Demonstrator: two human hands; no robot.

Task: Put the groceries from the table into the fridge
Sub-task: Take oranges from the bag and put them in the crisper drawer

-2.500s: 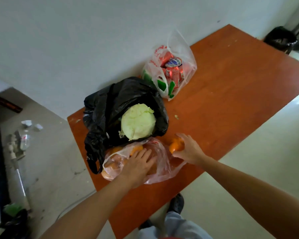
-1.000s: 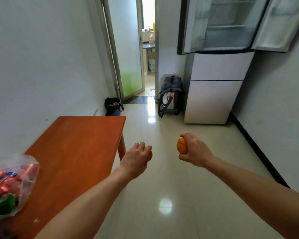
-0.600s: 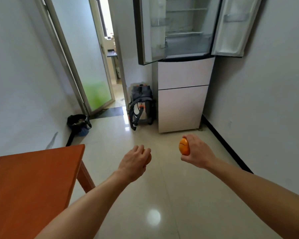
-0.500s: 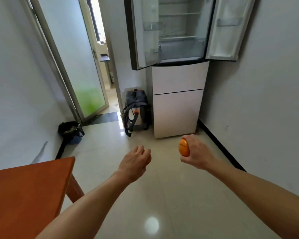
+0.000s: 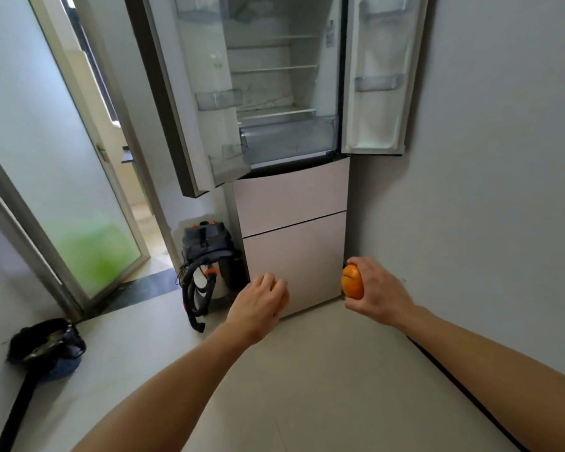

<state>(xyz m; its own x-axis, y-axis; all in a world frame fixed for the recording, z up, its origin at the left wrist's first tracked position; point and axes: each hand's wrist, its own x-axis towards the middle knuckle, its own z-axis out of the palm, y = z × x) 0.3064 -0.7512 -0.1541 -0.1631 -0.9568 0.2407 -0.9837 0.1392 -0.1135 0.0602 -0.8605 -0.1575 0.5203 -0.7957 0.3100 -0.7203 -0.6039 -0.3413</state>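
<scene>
Floor point(image 5: 307, 386) of pale tile nearest, with a black-bagged bin point(image 5: 46, 345) at near left. Above it, right hand point(image 5: 377, 293) in the air, fingers wrapped round an orange point(image 5: 352, 282). To its left, left hand point(image 5: 258, 308) knuckles-up, fingers curled round a second orange point(image 5: 285, 300), only a sliver showing. Just beyond both, fridge point(image 5: 291, 256) against the right wall, vacuum cleaner point(image 5: 207, 252) beside its left side. Higher and farther, left upper door point(image 5: 190, 93) and right upper door point(image 5: 379, 76) swung wide, shelves showing between. Frosted glass door point(image 5: 79, 190) at far left.

Bright orange point(image 5: 352, 282) before the open fridge point(image 5: 292, 194)
</scene>
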